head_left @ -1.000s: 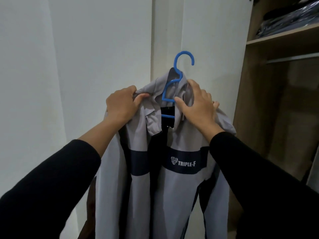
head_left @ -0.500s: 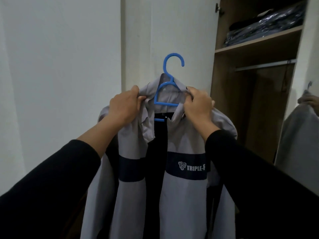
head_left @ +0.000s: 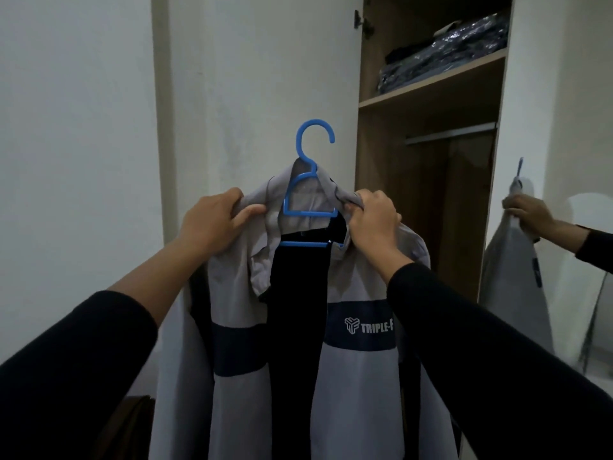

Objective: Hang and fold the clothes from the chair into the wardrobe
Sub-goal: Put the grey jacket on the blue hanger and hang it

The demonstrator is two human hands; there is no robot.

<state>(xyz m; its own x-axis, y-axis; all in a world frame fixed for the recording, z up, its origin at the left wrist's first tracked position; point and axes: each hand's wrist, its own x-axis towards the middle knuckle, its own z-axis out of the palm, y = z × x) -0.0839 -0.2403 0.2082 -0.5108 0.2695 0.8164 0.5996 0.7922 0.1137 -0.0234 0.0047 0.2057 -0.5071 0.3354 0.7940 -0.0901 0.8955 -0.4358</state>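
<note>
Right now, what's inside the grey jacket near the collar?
A blue hanger sits inside the grey jacket; its hook pokes out above the collar. Its lower bar shows across the open front. The hanger's shoulder arms are covered by fabric. The left hand and right hand grip the collar.

Dim white walls (head_left: 83, 127) flank a wooden shelf (head_left: 431, 84) (dark plastic-wrapped bundles (head_left: 444, 61) on top) above a metal rail (head_left: 451, 134).

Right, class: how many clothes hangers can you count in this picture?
1 for certain: the blue hanger inside the grey jacket held up at centre. The mirror at right reflects it; others may be hidden.
</note>
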